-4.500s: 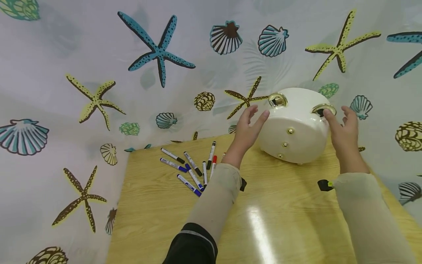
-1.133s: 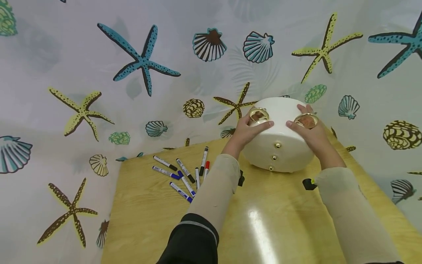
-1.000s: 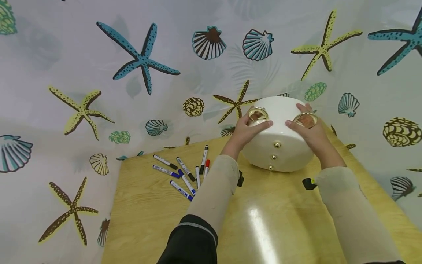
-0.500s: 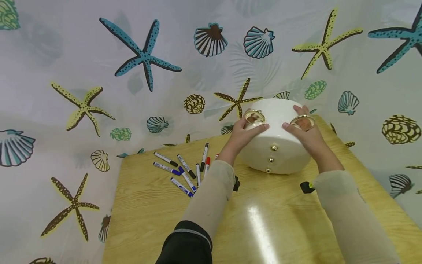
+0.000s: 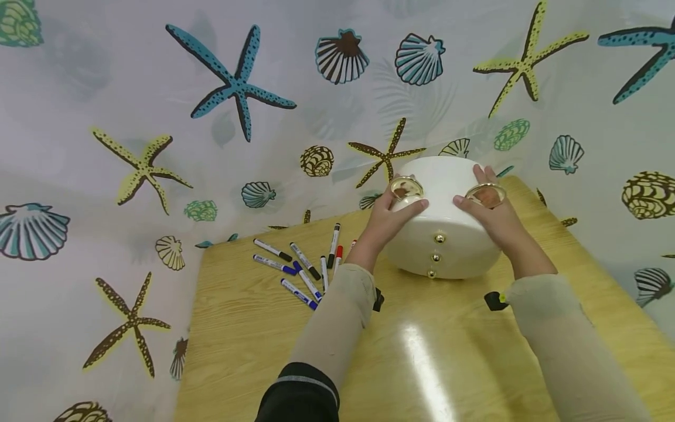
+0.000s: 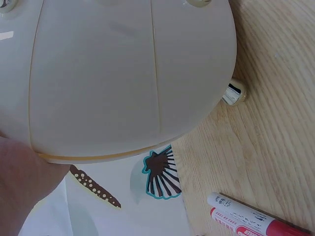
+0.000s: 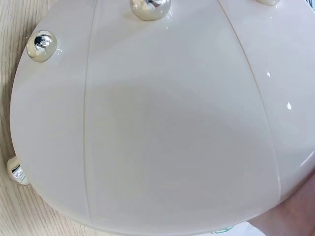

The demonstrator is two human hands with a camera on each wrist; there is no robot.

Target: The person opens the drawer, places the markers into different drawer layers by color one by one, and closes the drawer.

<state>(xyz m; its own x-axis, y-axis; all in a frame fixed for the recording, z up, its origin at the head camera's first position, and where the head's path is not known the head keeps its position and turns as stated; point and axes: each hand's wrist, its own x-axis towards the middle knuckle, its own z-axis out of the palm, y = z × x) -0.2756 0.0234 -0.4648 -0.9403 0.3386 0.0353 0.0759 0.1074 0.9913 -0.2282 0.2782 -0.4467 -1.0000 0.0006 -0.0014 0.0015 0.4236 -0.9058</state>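
We see left hand [image 5: 387, 221] and right hand [image 5: 500, 221] gripping the white box [image 5: 457, 240] beside its gold handles [image 5: 407, 177], both thumbs [image 5: 413, 209] pointing inward.

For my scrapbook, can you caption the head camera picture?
A left hand and a right hand hold a glossy white object with gold studs near scattered markers on a wooden table.

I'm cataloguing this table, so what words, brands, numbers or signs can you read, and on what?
None can be quoted.
Markers, head view: barrel print, too small to read.
Red-capped marker, left wrist view: dark print, too blurred to read.
Marker beside it: red print and a red oval label, too blurred to read.
White object: no lettering on the parts in view.
Backdrop: starfish and shell pictures, no lettering seen.
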